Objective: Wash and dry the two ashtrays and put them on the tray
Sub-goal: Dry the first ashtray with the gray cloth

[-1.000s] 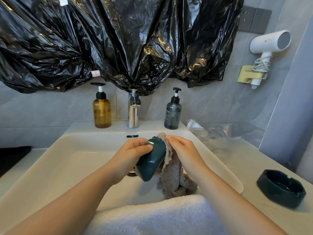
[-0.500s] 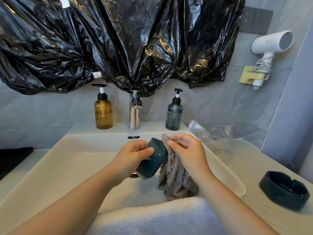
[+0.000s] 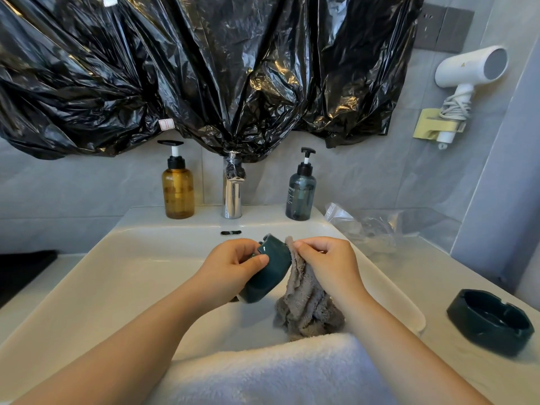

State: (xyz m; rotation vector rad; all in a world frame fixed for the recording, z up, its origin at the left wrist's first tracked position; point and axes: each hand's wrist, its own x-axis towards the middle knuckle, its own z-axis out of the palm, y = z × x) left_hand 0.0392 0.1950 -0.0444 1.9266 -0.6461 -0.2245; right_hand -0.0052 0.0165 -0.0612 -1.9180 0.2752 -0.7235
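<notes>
— How many ashtrays do you count?

— Two. You have one dark green ashtray [image 3: 267, 273] tipped on its side above the sink [image 3: 122, 276], and a second ashtray [image 3: 491, 321] sits upright on the counter [image 3: 423, 276], well apart from your right fingers.

— What is your left hand [image 3: 230, 268] doing?

— Its fingers [image 3: 233, 247] are curled closed around the tilted ashtray, thumb pressed on the outer wall, the other fingers wrapped over the rim at the far edge.

— And your right hand [image 3: 328, 264]?

— It pinches one grey cloth [image 3: 306, 302] narrowly at the top, fingertips [image 3: 301, 247] bunched together just beside the ashtray's rim. The cloth touches the ashtray's right side and hangs down below your knuckles into the basin.

— Anything else nearby?

— One white towel [image 3: 277, 372] lies over the near sink edge, under your wrists. Beyond your fingers stand two pump bottles, one amber bottle [image 3: 177, 191] and one grey-blue bottle [image 3: 301, 194], with a single chrome tap [image 3: 232, 194] between them. One white hair dryer [image 3: 467, 71] hangs on the wall to the right.
</notes>
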